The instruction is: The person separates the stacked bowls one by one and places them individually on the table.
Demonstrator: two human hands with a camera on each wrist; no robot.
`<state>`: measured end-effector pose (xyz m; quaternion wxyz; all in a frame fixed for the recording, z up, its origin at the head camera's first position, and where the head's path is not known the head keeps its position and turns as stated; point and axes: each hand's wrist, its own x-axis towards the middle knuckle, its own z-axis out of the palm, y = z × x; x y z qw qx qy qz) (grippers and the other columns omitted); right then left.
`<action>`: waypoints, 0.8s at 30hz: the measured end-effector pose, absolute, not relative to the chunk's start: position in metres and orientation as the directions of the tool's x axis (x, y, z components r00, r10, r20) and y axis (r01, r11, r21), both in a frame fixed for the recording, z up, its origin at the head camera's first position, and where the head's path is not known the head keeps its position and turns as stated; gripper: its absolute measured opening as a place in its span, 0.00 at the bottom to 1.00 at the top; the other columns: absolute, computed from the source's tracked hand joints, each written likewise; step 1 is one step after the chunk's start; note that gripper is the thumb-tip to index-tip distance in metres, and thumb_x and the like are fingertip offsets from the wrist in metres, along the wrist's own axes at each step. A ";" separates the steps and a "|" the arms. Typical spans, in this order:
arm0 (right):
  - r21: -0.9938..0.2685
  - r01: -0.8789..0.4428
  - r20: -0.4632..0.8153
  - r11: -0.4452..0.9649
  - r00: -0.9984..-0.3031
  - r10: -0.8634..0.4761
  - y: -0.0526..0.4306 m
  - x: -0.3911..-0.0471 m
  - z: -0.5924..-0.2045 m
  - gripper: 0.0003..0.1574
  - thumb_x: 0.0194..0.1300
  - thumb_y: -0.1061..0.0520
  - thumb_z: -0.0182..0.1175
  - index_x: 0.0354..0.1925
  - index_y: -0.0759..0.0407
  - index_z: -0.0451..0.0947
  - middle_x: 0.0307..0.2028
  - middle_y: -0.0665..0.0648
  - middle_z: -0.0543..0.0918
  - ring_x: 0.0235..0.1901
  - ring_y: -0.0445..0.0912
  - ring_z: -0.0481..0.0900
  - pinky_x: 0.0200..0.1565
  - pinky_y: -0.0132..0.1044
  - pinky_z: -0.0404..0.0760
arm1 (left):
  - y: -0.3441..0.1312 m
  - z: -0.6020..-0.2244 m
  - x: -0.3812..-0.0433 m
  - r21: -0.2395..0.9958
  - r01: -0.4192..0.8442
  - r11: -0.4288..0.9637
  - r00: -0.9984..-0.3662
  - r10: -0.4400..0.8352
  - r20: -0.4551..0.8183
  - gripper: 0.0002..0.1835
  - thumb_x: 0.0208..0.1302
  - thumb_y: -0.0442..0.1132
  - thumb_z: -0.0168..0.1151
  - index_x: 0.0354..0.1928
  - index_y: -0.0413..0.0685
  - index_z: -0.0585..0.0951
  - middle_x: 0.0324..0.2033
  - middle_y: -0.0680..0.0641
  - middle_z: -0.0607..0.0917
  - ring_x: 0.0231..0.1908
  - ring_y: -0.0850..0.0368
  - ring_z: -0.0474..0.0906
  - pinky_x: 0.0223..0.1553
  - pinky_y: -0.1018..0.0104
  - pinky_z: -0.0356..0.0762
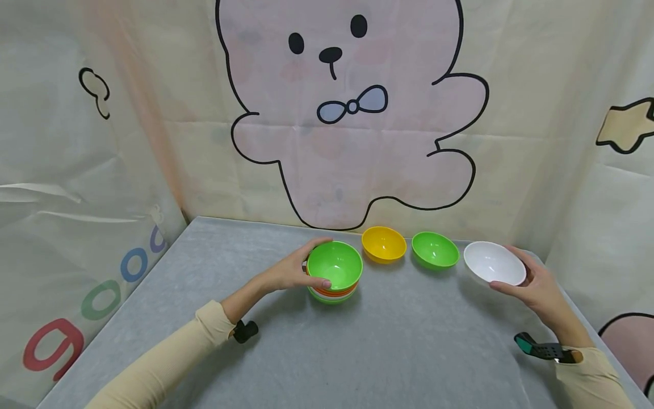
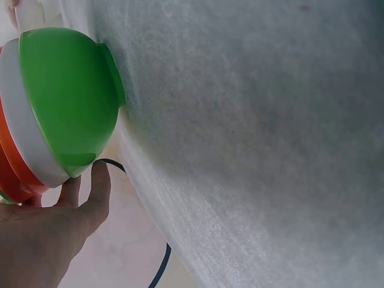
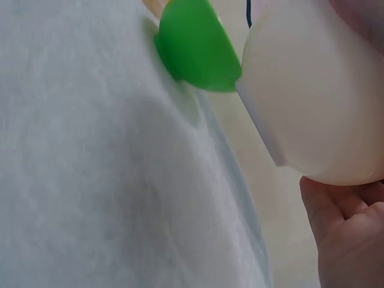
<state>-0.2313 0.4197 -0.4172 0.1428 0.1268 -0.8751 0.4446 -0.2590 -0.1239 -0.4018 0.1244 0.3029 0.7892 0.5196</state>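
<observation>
My left hand (image 1: 293, 268) holds a stack of nested bowls from its left side, thumb across the front and fingers behind. On top of the stack is a green bowl (image 1: 334, 264); orange and white rims show beneath it. The lowest bowl is also green (image 2: 72, 90) and stands on the table. At the right, my right hand (image 1: 536, 287) grips a white bowl (image 1: 493, 262) by its right side, thumb at the near rim. In the right wrist view the white bowl's foot (image 3: 261, 126) is off the tabletop, and the bowl looks upright.
A yellow bowl (image 1: 384, 244) and another green bowl (image 1: 435, 250) stand in a row at the back, between the stack and the white bowl. Grey cloth covers the table (image 1: 398, 352). A printed curtain (image 1: 194, 113) hangs directly behind its far edge.
</observation>
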 end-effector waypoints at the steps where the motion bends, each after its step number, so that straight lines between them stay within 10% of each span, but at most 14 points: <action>1: -0.740 -0.341 0.359 0.580 -0.929 -0.089 0.421 -0.232 -0.418 0.53 0.56 0.69 0.75 0.75 0.63 0.61 0.60 0.50 0.69 0.50 0.37 0.70 0.42 0.20 0.73 | -0.124 -0.402 -0.259 0.896 0.347 0.276 -0.786 0.607 0.117 0.50 0.58 0.44 0.77 0.78 0.57 0.58 0.65 0.48 0.70 0.62 0.48 0.68 0.56 0.53 0.75; 24: -0.721 -0.181 0.234 0.669 -0.972 -0.011 0.436 -0.259 -0.430 0.54 0.64 0.52 0.73 0.75 0.69 0.56 0.65 0.71 0.64 0.49 0.43 0.66 0.38 0.19 0.71 | -0.124 -0.401 -0.258 0.897 0.345 0.277 -0.785 0.609 0.114 0.51 0.58 0.46 0.77 0.79 0.55 0.57 0.66 0.47 0.70 0.63 0.47 0.67 0.57 0.52 0.75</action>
